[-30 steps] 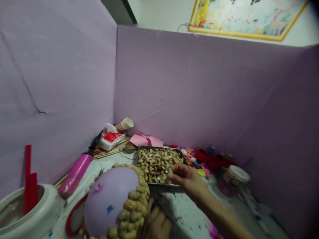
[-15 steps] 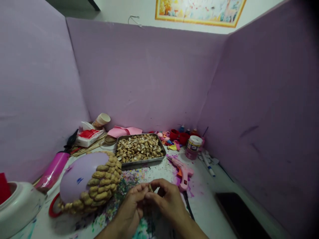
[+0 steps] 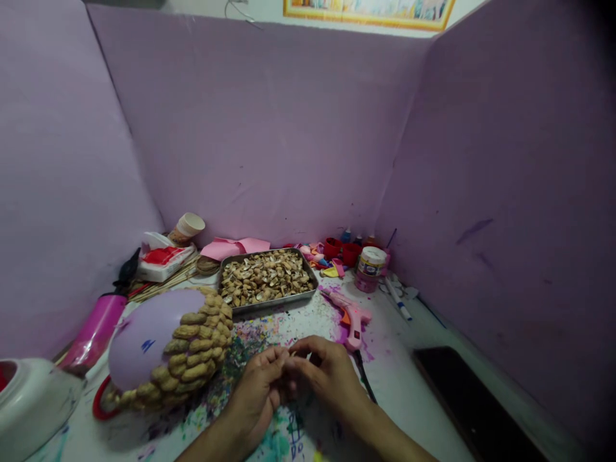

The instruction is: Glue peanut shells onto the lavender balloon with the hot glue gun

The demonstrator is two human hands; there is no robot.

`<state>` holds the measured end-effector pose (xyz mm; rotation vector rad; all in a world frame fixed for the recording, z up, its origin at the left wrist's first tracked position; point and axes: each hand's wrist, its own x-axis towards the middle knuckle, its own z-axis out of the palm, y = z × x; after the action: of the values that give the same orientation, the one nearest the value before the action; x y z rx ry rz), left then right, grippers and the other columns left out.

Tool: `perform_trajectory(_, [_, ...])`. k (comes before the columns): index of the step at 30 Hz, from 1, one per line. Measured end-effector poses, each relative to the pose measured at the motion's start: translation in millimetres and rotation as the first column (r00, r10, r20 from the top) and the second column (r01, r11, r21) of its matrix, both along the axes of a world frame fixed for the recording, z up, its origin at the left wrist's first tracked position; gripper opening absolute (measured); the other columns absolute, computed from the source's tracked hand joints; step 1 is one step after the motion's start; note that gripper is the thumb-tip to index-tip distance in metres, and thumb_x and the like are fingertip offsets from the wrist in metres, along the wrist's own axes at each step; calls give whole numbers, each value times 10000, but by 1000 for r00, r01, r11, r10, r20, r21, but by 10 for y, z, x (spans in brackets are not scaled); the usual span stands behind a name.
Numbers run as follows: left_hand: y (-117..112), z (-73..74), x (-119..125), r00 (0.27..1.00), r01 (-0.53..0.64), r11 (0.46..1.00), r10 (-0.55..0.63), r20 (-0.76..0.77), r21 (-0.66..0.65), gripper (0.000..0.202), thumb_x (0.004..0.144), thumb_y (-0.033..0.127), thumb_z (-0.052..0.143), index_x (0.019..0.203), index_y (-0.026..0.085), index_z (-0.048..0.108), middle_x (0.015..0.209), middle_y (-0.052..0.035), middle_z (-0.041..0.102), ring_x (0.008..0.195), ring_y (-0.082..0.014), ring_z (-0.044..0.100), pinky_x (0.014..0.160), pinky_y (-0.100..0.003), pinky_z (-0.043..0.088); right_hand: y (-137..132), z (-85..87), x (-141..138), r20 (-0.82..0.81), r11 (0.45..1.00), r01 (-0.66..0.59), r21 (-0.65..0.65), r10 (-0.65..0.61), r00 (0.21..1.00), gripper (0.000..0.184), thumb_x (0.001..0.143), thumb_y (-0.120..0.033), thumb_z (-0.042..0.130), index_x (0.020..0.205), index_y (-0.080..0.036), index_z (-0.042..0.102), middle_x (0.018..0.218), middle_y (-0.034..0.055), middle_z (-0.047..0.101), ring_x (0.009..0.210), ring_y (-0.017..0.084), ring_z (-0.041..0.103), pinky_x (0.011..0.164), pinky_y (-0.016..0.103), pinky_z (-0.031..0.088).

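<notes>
My left hand [image 3: 257, 394] and my right hand [image 3: 327, 375] meet low in the middle, fingers pinched together around a small peanut shell that is mostly hidden between them. To their left sits a purple balloon [image 3: 144, 337] partly covered with glued peanut shells [image 3: 197, 350], resting on a red ring. Behind the hands stands a metal tray [image 3: 269, 303] filled with peanut shells. A pink glue gun [image 3: 353, 316] lies just right of the hands.
A white pot [image 3: 33, 404] sits at the far left, a pink pump [image 3: 94, 333] beside it. Paper cup, tissue pack, sticks and pink paper lie at the back; red cups, a jar [image 3: 370, 269] and markers at back right. A dark tablet [image 3: 462, 398] lies right. Purple partitions enclose the paint-stained table.
My right hand left the tray and joined my left hand in front of me, both now pinching a shell. The view has swung right and down.
</notes>
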<state>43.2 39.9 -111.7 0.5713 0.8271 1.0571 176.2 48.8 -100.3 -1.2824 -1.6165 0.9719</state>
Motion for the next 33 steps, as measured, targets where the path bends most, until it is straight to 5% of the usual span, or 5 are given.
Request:
perform_trajectory(9, [17, 13, 1, 990, 134, 986, -138, 27, 99, 265, 572, 286, 767, 721, 94, 662, 631, -39, 608, 512, -106, 524, 527, -237, 413, 65, -2, 44, -58, 996, 68, 51, -65, 996, 132, 687, -279, 677, 694, -154, 718, 657, 40, 689, 635, 167, 613, 590, 239, 456])
perform_trajectory(21, [97, -100, -6, 988, 149, 988, -149, 28, 27, 332, 467, 305, 837, 689, 110, 685, 562, -19, 595, 476, -86, 508, 519, -231, 412, 48, 181, 119, 133, 990, 76, 119, -92, 987, 123, 698, -315, 688, 713, -204, 738, 686, 8, 699, 636, 125, 615, 578, 190, 430])
perform_trajectory(27, [142, -181, 22, 998, 61, 994, -60, 19, -86, 348, 419, 272, 855, 673, 107, 682, 528, -14, 605, 421, -76, 502, 465, -212, 399, 262, 391, 625, 433, 885, 449, 119, -453, 779, 229, 729, -385, 607, 813, -183, 676, 883, 116, 684, 816, 256, 609, 696, 333, 402])
perform_trajectory(30, [122, -140, 44, 1000, 24, 998, -24, -6, -59, 320, 438, 245, 848, 672, 103, 680, 538, -23, 613, 430, -88, 511, 464, -219, 409, 386, 322, 843, 532, 850, 525, 41, -463, 709, 354, 678, -461, 630, 790, -128, 669, 790, 199, 692, 789, 334, 627, 657, 381, 411])
perform_trajectory(33, [88, -84, 64, 999, -2, 999, 0, -41, -51, 305, 459, 223, 839, 687, 107, 674, 557, -27, 612, 456, -98, 522, 473, -222, 421, 443, 217, 886, 561, 833, 552, -22, -447, 697, 466, 644, -430, 668, 968, -98, 617, 812, 216, 701, 813, 349, 643, 647, 382, 427])
